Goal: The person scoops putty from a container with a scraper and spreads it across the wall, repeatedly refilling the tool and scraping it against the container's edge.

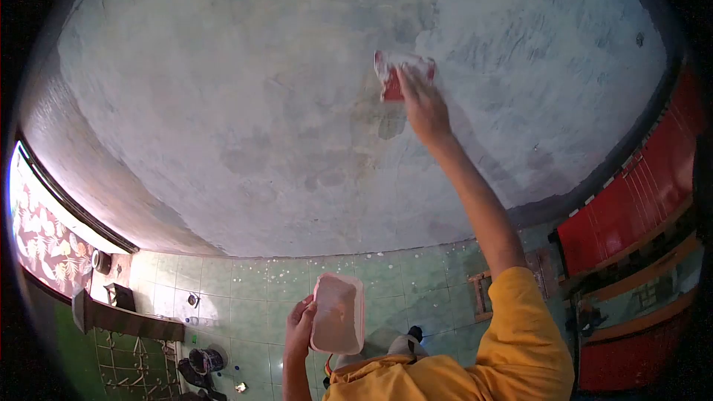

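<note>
My right hand (425, 108) is raised at the end of a stretched arm, its fingers pressed on a red putty spreader (393, 87) smeared with white paste. The spreader lies against the grey-white wall (282, 89), near a darker damp-looking patch just below it. Low in front of my body, my left hand (298, 327) grips the left rim of a pale pink plastic tub (338, 315). The tub's open top faces up, and a thin layer of pinkish-white stuff coats its inside.
Green floor tiles (252, 312) spotted with white drips run along the wall's foot. Red panels (631, 193) stand at the right. A dark bucket (206, 360) is at the lower left, near a metal grille (134, 364). A patterned curtain (48, 234) hangs at the far left.
</note>
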`<state>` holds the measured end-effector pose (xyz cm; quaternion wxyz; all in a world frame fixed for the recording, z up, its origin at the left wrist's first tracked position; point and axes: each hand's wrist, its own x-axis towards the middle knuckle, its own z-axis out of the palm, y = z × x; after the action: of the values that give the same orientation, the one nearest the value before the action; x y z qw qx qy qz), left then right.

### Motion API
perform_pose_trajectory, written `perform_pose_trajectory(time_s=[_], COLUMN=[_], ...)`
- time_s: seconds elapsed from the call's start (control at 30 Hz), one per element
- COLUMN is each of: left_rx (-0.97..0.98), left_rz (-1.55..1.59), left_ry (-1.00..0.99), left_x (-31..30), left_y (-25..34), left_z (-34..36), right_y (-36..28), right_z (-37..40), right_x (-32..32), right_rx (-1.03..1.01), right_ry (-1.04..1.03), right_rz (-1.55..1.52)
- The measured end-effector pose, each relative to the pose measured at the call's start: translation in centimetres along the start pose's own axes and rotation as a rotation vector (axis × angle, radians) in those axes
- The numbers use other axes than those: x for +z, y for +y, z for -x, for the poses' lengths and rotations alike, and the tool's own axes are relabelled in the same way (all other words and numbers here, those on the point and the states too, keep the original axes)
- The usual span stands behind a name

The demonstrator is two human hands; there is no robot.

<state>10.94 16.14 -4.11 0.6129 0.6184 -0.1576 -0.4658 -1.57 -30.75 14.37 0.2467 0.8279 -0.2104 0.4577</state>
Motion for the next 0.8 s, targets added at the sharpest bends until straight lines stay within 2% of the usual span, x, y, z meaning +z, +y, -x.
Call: perform_pose_trajectory(time_s=[0.03, 0.17, 0.27, 0.33, 0.4, 0.43, 0.5, 0.6, 0.67, 0.77, 0.8], left_rx=[0.018, 0.020, 0.029, 0.042, 0.048, 0.046, 0.048, 0.078, 0.120, 0.075, 0.084], left_rz=[-0.006, 0.011, 0.003, 0.012, 0.021, 0.026, 0.051, 0.100, 0.110, 0.127, 0.115], left_ry=[0.002, -0.012, -0.003, 0.007, 0.020, 0.031, 0.037, 0.030, 0.043, 0.025, 0.022], left_x=[-0.2, 0.2, 0.2, -0.4, -0.5, -0.5, -0.7, -0.9, -0.9, -0.1, -0.1], left_y=[-0.2, 0.7, 1.5, 1.4, 1.1, 0.9, 0.6, 0.0, -0.2, 1.4, 1.2], left_z=[-0.2, 0.4, 0.8, 1.1, 1.0, 1.0, 0.9, 0.5, 0.3, 1.1, 1.2], right_y=[-0.1, -3.0, -1.3, -0.6, 2.1, 2.5, 3.8, 1.7, -0.2, -0.2, 0.4], right_z=[1.4, 13.2, 11.3, 4.8, -1.4, -3.8, -3.9, 4.6, 10.9, 10.8, 8.2], right_x=[1.5, 4.8, 3.1, -0.3, -2.1, -3.5, -1.3, 2.8, 3.7, 2.3, 0.9], right_rx=[-0.007, 0.024, 0.037, 0.078, 0.036, 0.052, -0.015, -0.022, -0.014, -0.028, -0.016], right_ry=[-0.024, -0.421, -0.392, -0.214, 0.078, 0.093, 0.118, -0.077, -0.311, -0.317, -0.277], right_rz=[-0.014, -0.102, -0.151, -0.062, -0.085, 0.043, 0.080, 0.076, -0.050, -0.110, -0.184])
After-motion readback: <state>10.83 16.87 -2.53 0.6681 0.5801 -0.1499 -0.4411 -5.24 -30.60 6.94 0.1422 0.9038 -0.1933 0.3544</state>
